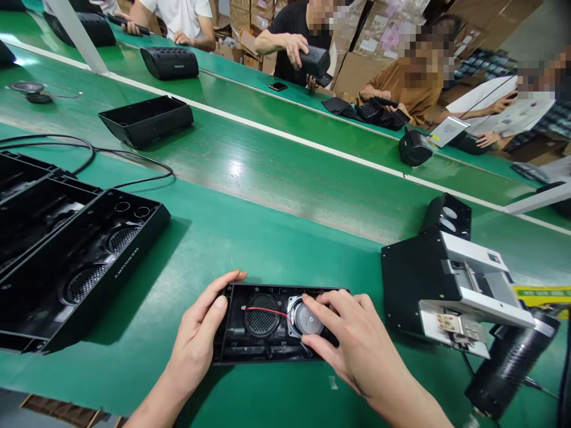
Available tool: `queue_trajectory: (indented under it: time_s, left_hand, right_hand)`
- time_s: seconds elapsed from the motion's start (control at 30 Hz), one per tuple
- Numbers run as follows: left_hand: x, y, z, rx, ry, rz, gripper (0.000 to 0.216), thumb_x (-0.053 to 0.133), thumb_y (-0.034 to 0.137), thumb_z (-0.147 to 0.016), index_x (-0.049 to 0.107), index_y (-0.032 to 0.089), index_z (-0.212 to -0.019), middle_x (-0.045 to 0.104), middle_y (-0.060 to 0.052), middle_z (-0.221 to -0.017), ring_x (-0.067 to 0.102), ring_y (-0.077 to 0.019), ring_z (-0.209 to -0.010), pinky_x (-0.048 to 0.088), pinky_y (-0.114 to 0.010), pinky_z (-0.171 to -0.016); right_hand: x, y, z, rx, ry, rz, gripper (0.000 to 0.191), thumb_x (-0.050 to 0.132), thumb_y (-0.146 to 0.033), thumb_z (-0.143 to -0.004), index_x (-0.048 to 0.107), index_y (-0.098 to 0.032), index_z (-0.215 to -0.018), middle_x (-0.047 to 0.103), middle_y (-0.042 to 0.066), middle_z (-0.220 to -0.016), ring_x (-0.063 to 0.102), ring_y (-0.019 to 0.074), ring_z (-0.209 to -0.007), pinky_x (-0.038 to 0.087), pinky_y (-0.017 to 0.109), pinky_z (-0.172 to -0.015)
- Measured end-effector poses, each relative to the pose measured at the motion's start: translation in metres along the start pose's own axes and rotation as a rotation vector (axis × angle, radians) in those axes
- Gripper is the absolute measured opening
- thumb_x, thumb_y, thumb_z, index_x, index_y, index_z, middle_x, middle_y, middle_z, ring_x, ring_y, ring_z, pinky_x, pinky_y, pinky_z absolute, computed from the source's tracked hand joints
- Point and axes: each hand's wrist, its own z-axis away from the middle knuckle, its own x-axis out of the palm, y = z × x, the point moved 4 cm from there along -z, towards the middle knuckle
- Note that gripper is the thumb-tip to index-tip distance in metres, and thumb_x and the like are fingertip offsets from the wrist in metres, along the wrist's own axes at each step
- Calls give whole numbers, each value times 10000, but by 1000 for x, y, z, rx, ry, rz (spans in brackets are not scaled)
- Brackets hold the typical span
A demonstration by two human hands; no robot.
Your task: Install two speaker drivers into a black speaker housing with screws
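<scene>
While the green desk [276, 238] stretches wide under everything, a stack of big black speaker shells [66, 261] sits at the near left, well apart from the hands. To the right stands a black and white machine [446, 285], with a dark cylinder-shaped tool [508, 362] just beside it. Between them, near the front edge, lies a small black speaker panel [272, 324], inner side up. The left hand [198, 339] clasps the panel's left end, thumb over the top edge, its grip closed on the panel. The right hand [357, 345] rests on the panel's right part, fingers spread and loose around a round silver speaker driver [306, 318] seated in the panel. A thin red wire [267, 310] crosses the mesh grille [261, 315] beside the driver.
</scene>
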Motion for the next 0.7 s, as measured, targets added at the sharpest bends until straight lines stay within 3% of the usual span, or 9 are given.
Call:
queue_trajectory:
  time_s: [0.4, 0.7]
  left_hand:
    - [-2, -5, 2, -16, -7, -1, 492, 558, 639, -1030, 716, 311, -1361, 724, -33, -1429, 636, -278, -1389, 537, -364, -1166]
    - [-6, 1, 6, -57, 9, -77, 498, 505, 651, -1048, 685, 320, -1374, 707, 3, -1456, 595, -276, -1437, 500, -393, -1215]
  right_hand:
    - [11, 0, 5, 49, 13, 12, 704, 978, -119, -723, 684, -221, -1356, 710, 47, -1103, 579, 242, -898, 419, 416, -770]
    - [5, -5, 1, 59, -1, 25, 602, 962, -206, -802, 730, -184, -1357, 751, 69, -1069, 683, 269, -868, 515, 465, -705]
